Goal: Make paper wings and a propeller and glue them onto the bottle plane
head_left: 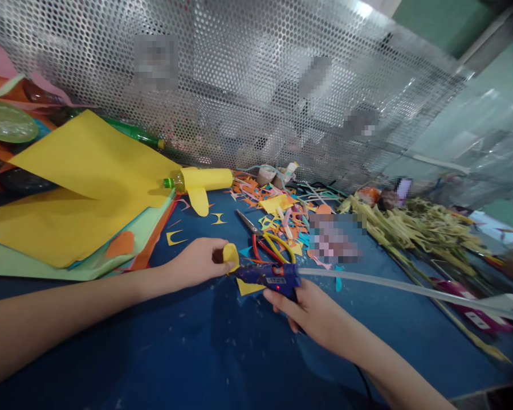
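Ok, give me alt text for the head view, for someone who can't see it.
The right hand points a blue glue gun at a small yellow piece held in the left hand. On the blue table beyond lie scissors, paper scraps and a yellow-wrapped bottle.

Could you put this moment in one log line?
left hand: holds yellow paper piece | right hand: grips blue glue gun, pointed toward paper | nearby: scissors, yellow-wrapped bottle

A blue glue gun [256,274], glowing red at one spot, points nozzle-first at a rounded yellow paper piece [230,254] close by.
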Tool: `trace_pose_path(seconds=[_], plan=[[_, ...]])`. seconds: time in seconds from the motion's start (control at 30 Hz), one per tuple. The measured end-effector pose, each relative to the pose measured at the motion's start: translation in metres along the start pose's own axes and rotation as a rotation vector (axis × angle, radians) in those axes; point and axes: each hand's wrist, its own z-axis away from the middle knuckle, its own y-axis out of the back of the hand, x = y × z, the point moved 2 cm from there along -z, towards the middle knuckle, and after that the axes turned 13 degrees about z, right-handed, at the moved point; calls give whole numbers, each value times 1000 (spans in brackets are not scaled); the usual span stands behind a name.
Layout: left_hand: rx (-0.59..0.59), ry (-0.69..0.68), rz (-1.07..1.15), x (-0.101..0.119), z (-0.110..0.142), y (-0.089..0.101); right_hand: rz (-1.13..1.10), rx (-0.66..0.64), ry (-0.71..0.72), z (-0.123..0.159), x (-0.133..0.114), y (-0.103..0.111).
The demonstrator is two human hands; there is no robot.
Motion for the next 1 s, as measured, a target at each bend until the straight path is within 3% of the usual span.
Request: trace_pose_path(seconds=[0.73,1.0], plan=[[-56,-16,20,-5,-1,0,91,100,-37,-4,10,6],[-40,1,28,-5,-1,0,67,77,-43,-1,0,4]])
